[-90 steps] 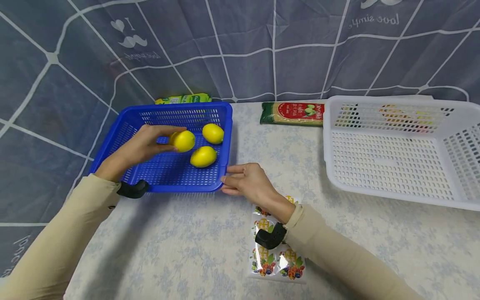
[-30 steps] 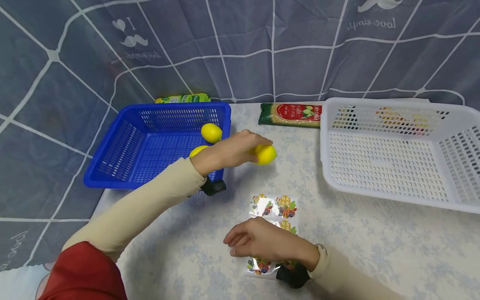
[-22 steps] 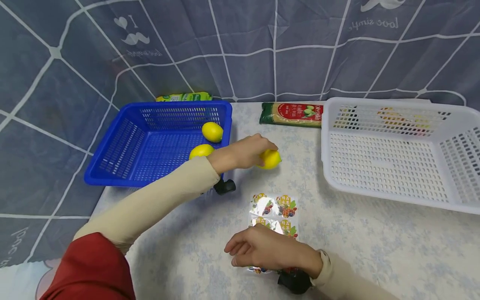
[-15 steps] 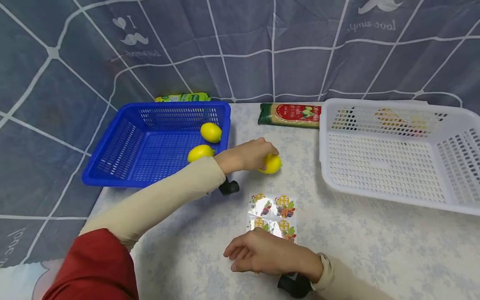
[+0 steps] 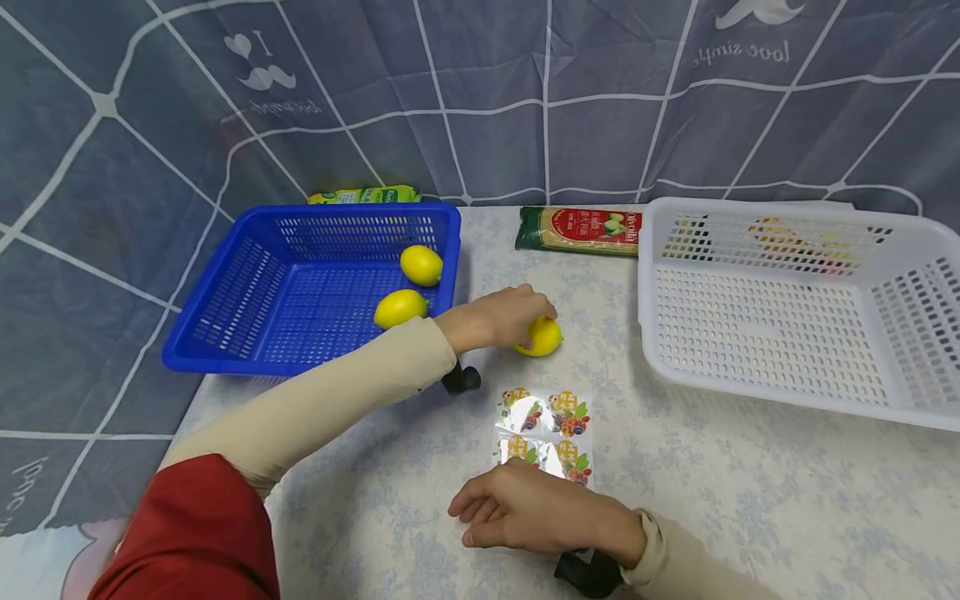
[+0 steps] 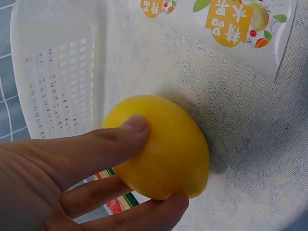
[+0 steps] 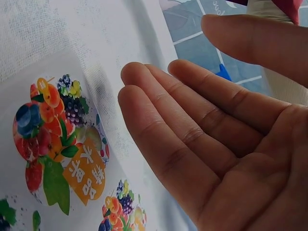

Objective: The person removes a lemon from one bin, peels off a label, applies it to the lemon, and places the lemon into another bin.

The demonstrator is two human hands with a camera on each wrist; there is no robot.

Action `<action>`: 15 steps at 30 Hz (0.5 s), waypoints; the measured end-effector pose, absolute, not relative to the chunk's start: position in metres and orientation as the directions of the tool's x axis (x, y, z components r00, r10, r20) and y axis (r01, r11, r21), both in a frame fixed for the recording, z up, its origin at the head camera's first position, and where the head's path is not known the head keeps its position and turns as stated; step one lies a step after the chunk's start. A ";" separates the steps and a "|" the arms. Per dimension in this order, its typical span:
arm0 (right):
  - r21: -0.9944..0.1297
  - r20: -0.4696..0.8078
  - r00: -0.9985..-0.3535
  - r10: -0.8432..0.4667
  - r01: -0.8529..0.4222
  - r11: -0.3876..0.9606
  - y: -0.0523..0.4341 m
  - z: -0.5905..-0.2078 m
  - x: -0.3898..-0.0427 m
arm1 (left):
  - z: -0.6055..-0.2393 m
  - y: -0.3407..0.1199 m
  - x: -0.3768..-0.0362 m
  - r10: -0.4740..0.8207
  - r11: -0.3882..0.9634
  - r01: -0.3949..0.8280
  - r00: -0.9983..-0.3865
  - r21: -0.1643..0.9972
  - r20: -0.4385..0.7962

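My left hand (image 5: 501, 315) grips a yellow lemon (image 5: 542, 337) and holds it down on the tablecloth, just right of the blue basket (image 5: 225, 317). In the left wrist view the thumb and fingers (image 6: 96, 149) curl round the lemon (image 6: 168, 149). Two more lemons (image 5: 401, 307) (image 5: 421, 265) lie in the blue basket. My right hand (image 5: 517, 510) rests palm down, fingers relaxed, over the near end of a shiny fruit-print packet (image 5: 546, 427). The right wrist view shows its straight fingers (image 7: 192, 139) above the packet (image 7: 57, 159).
An empty white basket (image 5: 795, 367) stands at the right. A red and green pasta packet (image 5: 577, 228) lies at the back of the table, and a green packet (image 5: 366, 196) behind the blue basket. A grey patterned curtain hangs behind.
My left hand has carried one lemon out of the blue basket, rightward, and lowered it onto the table. My right hand left the basket's corner and settled on the fruit-print packet.
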State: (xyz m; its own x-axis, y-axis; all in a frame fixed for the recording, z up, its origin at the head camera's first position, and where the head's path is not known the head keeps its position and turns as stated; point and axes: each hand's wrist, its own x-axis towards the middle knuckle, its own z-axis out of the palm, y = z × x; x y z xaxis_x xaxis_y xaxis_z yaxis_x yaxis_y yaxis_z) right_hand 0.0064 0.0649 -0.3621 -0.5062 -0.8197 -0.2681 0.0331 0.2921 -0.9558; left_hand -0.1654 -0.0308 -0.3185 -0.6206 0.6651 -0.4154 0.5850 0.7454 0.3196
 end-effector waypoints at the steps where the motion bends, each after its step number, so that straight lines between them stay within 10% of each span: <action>1: -0.956 -0.269 -0.506 -0.819 0.036 0.292 0.065 -0.362 0.007 | -0.319 -0.031 -0.165 0.663 0.747 0.585 -0.623 0.314 -0.415; 15: -0.956 -0.263 -0.509 -0.820 0.025 0.291 0.065 -0.364 0.007 | -0.309 -0.035 -0.163 0.655 0.740 0.651 -0.638 0.172 -0.405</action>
